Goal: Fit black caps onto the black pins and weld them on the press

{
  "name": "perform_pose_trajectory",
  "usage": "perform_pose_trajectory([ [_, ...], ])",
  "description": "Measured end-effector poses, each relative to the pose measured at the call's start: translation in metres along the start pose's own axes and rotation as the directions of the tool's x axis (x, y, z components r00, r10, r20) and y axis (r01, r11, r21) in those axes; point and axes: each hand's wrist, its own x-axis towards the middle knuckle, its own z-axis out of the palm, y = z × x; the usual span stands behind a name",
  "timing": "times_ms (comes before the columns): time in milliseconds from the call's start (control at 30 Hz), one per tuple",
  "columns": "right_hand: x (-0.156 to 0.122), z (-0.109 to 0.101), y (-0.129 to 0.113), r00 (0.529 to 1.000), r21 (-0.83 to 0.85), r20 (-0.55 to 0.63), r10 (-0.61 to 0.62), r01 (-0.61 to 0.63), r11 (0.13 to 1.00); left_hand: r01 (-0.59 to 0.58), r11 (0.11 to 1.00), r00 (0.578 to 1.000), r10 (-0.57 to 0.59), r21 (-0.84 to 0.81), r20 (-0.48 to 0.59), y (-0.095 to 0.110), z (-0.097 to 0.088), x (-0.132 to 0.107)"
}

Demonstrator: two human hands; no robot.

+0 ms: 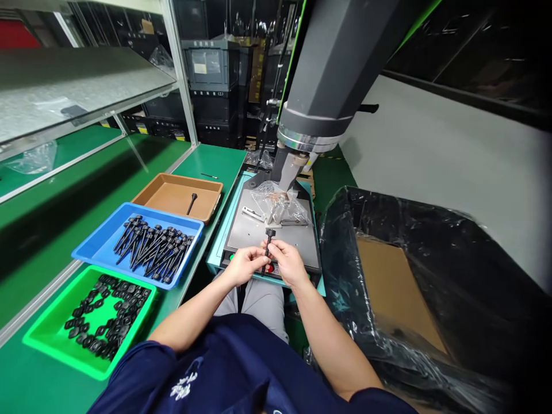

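Note:
Both of my hands meet in front of the machine's grey base plate (241, 236). Between them stands a black plastic rod with a wide head (270, 233), head up. The fingertips of my left hand (245, 265) pinch its lower shaft, and my right hand (288, 261) grips it from the other side. Just beyond, the machine's tapered metal tip (291, 171) points down at a fixture wrapped in clear plastic (278, 204). A red button (269, 268) shows partly behind my fingers, and a green button (232, 257) sits to the left.
Left on the green bench are a brown tray (161, 187) with one black rod (192, 203), a blue tray (101, 238) of many rods, and a green tray (52, 330) of small black caps. At right stands a box lined with black plastic (345, 247).

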Motion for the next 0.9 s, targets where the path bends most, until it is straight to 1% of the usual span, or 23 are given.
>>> perform_pose_trajectory([
  [133,-0.002,0.015,0.002,1.000,0.026,-0.022,-0.016,0.016,1.000,-0.060,0.998,0.995,0.058,-0.019,-0.075,0.000,-0.003,-0.011],
  [233,-0.003,0.026,0.008,0.999,0.006,-0.037,-0.035,0.035,0.999,-0.092,0.993,0.990,0.099,0.074,-0.099,-0.003,-0.011,-0.025],
  [300,-0.001,0.033,0.015,1.000,0.003,0.016,-0.006,0.006,1.000,-0.106,0.977,0.985,0.129,0.186,-0.115,0.000,-0.027,-0.037],
  [333,0.000,0.036,0.019,0.998,0.003,0.056,0.023,-0.024,1.000,-0.110,0.960,0.979,0.150,0.257,-0.141,0.003,-0.038,-0.045],
  [400,0.002,0.040,0.026,0.989,-0.001,0.117,0.090,-0.091,0.996,-0.082,0.896,0.947,0.206,0.436,-0.245,0.014,-0.067,-0.065],
  [433,0.002,0.041,0.029,0.984,-0.001,0.131,0.119,-0.120,0.993,-0.037,0.844,0.919,0.239,0.534,-0.313,0.021,-0.085,-0.076],
  [467,0.003,0.042,0.032,0.981,-0.001,0.135,0.141,-0.143,0.990,0.031,0.779,0.879,0.277,0.626,-0.387,0.029,-0.105,-0.088],
  [533,0.002,0.043,0.036,0.976,0.000,0.141,0.165,-0.167,0.986,0.221,0.627,0.789,0.335,0.747,-0.514,0.046,-0.150,-0.110],
  [567,0.002,0.042,0.037,0.974,0.001,0.149,0.170,-0.171,0.985,0.339,0.559,0.732,0.349,0.756,-0.586,0.054,-0.173,-0.119],
  [633,0.002,0.042,0.038,0.969,-0.003,0.166,0.180,-0.182,0.983,0.590,0.432,0.613,0.311,0.682,-0.727,0.068,-0.217,-0.134],
  [667,0.001,0.042,0.038,0.967,-0.006,0.173,0.189,-0.191,0.982,0.660,0.400,0.562,0.299,0.636,-0.771,0.074,-0.237,-0.140],
  [700,0.001,0.042,0.037,0.964,-0.007,0.177,0.201,-0.203,0.979,0.711,0.375,0.522,0.285,0.595,-0.804,0.078,-0.255,-0.144],
  [733,0.000,0.042,0.037,0.961,-0.008,0.177,0.212,-0.214,0.977,0.748,0.357,0.489,0.274,0.560,-0.828,0.081,-0.271,-0.147],
  [800,-0.002,0.040,0.035,0.956,-0.006,0.172,0.235,-0.238,0.971,0.795,0.328,0.448,0.251,0.511,-0.858,0.083,-0.294,-0.148],
  [833,-0.003,0.039,0.034,0.955,-0.002,0.167,0.247,-0.250,0.968,0.813,0.309,0.437,0.235,0.493,-0.868,0.083,-0.302,-0.147],
  [900,-0.007,0.035,0.033,0.950,0.007,0.148,0.276,-0.280,0.960,0.835,0.269,0.436,0.207,0.479,-0.876,0.081,-0.312,-0.142],
])
